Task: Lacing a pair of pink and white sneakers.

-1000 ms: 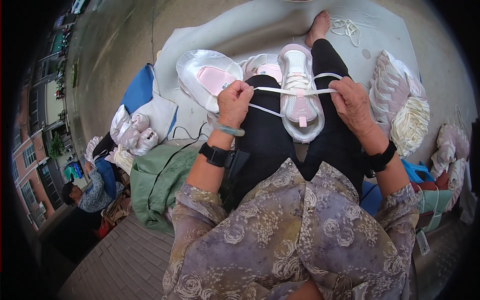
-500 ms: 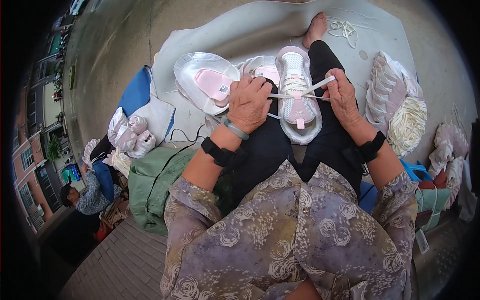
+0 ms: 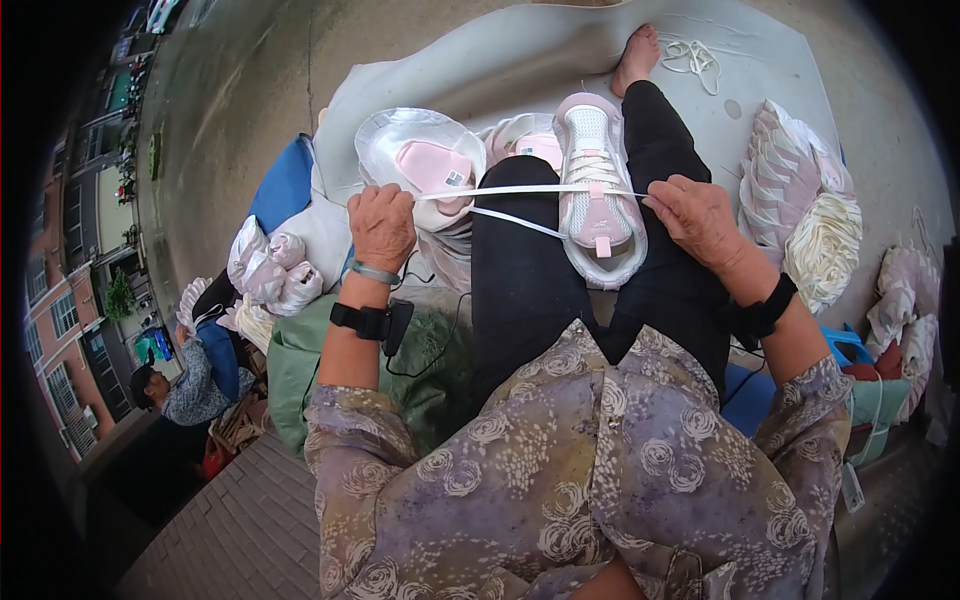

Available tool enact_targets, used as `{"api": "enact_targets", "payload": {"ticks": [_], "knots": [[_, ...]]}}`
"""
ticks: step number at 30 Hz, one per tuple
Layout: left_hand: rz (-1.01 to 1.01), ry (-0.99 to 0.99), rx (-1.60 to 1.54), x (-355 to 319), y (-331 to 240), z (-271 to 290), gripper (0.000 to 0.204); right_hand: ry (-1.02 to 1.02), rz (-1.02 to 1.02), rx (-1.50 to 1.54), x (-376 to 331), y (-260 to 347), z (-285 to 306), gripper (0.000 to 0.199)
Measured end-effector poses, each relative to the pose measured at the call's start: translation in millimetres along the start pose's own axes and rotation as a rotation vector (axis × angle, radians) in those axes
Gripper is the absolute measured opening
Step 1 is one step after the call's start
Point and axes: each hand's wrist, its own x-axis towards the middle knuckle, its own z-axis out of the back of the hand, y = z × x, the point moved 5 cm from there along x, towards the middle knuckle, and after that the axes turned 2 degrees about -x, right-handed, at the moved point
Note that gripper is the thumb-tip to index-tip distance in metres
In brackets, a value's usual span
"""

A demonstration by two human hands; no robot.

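Note:
A white and pink sneaker upper (image 3: 590, 215) lies across my thighs, its open end toward me. White laces criss-cross up its tongue. My left hand (image 3: 382, 228) is closed on a long white shoelace (image 3: 510, 188), stretched taut leftward from the upper. To the right of the upper, my right hand (image 3: 697, 220) pinches the lace's other side, of which only a short thin piece shows. A second strand slants from the upper's left edge toward the left. Beyond my left knee lie another white upper with a pink inner sole (image 3: 432, 168) and a partly hidden one (image 3: 541, 148).
Pale sheeting (image 3: 450, 85) covers the ground ahead, with a loose lace (image 3: 690, 62) near my bare foot. Stacked uppers (image 3: 775, 170) and a cream lace bundle (image 3: 825, 250) sit at right. At left are rolled bundles (image 3: 272, 268), a green bag (image 3: 315, 365) and another person (image 3: 200, 385).
My left hand has moved away to the left, drawing the lace out long and straight. My right hand has shifted slightly lower and right; the lace strand that rose toward it no longer shows.

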Motion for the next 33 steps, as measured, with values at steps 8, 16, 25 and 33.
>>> {"api": "enact_targets", "payload": {"ticks": [8,16,25,33], "knots": [[0.048,-0.043,-0.135,-30,1,-1,0.007,-0.020,0.011,-0.057,-14,-22,12,0.005],[0.178,0.058,-0.126,-70,28,-15,0.005,-0.035,-0.032,-0.110,-53,-79,35,0.011],[0.449,-0.068,-0.034,-128,143,12,0.010,-0.076,-0.278,-0.385,-147,-208,148,0.014],[0.923,0.277,-1.098,-69,42,-16,0.024,-0.024,-0.938,0.707,-100,-140,66,0.021]]}}
